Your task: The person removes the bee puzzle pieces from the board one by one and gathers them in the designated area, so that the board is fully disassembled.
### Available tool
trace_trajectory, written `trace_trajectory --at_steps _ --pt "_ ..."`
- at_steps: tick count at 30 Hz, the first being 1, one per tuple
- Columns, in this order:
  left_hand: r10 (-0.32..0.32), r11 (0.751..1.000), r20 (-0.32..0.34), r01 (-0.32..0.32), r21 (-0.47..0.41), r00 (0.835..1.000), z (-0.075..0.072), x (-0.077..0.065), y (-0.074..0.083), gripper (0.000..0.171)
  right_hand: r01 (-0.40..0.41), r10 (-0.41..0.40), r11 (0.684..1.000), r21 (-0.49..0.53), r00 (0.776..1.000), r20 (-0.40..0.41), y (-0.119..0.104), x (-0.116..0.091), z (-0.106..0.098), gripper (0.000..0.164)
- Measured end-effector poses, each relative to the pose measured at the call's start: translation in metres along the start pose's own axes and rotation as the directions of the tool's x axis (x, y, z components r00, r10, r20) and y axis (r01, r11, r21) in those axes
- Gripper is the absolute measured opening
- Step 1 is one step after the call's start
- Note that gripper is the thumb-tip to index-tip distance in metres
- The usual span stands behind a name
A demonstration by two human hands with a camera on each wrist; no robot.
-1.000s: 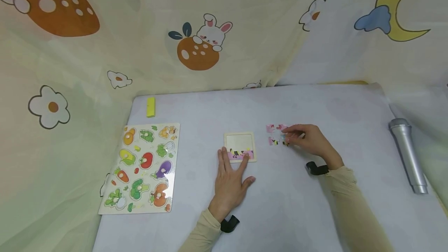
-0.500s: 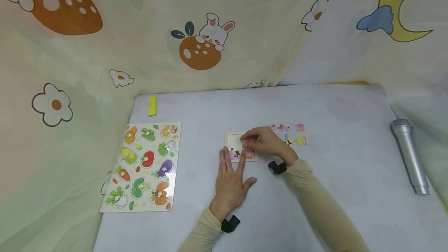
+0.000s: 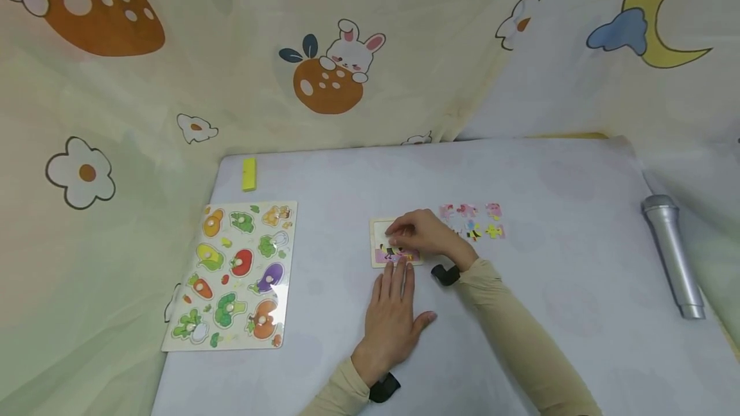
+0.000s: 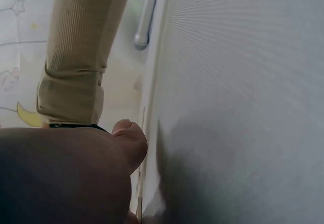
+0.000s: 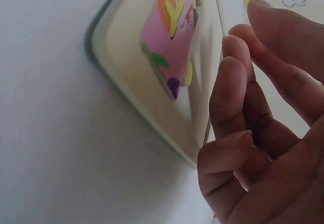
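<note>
A small square puzzle tray [image 3: 374, 230] with a pale wooden rim lies mid-table. Pink puzzle pieces with bees [image 3: 381, 253] fill its near side; the right wrist view shows a pink piece [image 5: 167, 57] close up. My right hand [image 3: 424, 236] is over the tray, thumb and fingertips drawn together in a pinch on a puzzle piece that is mostly hidden. My left hand [image 3: 390, 320] lies flat with fingers straight, its fingertips right at the tray's near rim. Several loose puzzle pieces [image 3: 494, 231] lie in two rows to the right, partly behind my right hand.
On the left is a vegetable peg board [image 3: 231, 275], with a yellow block [image 3: 249, 174] beyond it. A silver microphone [image 3: 673, 255] lies along the right edge. Printed curtain [image 3: 243, 69] hangs behind the table.
My right hand has moved left from the loose pieces to over the tray. My left hand has slid back from the bee pieces toward the tray's near rim, its fingers closer together.
</note>
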State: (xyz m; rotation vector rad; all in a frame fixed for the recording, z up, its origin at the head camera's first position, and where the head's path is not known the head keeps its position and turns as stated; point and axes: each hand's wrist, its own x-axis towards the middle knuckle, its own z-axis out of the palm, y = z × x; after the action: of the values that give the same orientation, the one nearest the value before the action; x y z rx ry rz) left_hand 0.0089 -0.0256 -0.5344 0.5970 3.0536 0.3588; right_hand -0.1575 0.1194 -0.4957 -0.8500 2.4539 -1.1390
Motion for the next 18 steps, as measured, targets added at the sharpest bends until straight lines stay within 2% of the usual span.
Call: trace_trajectory --at_steps 5,10,18 --pt "0.009 1.0 0.029 -0.009 -0.01 1.0 0.002 0.0 0.001 0.097 -0.033 0.034 0.999 -0.012 0.998 0.048 -0.007 0.005 0.001 0.018" --pt "0.014 1.0 0.018 -0.014 0.012 1.0 0.005 0.0 0.0 0.099 -0.042 0.046 0.998 -0.045 0.994 0.096 -0.014 0.011 0.003 0.017" --pt "0.029 0.999 0.001 -0.029 -0.015 1.0 0.007 0.002 0.0 0.099 -0.062 0.066 0.998 -0.029 0.987 0.145 -0.02 0.014 0.006 0.009"
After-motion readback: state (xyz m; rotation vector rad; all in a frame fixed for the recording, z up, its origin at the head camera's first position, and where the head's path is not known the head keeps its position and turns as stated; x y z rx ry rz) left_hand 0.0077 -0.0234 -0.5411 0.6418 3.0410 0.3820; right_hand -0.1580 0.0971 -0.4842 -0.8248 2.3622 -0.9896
